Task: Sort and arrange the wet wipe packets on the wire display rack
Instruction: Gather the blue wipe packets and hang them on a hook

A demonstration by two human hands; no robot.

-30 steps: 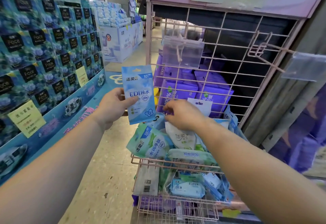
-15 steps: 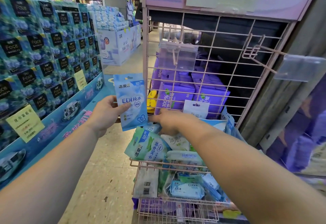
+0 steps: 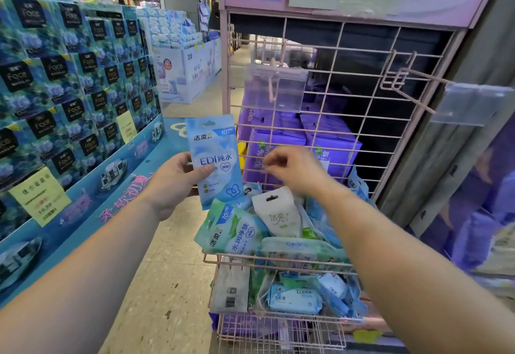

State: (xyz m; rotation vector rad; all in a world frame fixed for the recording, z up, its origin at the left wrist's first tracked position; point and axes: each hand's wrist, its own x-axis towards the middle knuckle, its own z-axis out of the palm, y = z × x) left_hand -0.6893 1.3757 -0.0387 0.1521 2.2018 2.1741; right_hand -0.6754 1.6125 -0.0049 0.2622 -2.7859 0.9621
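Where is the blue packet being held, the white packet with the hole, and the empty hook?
blue packet (image 3: pixel 216 158): head view, middle of its front.
white packet (image 3: pixel 280 214): head view, its front, below the hang hole.
empty hook (image 3: pixel 412 80): head view, its wire arm.

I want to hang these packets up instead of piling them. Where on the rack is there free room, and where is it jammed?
Free: both pegs, the left hook behind its clear tag holder and the right hook. The wire grid between them is bare. Crowded: the upper basket is heaped, and the lower basket is packed too.
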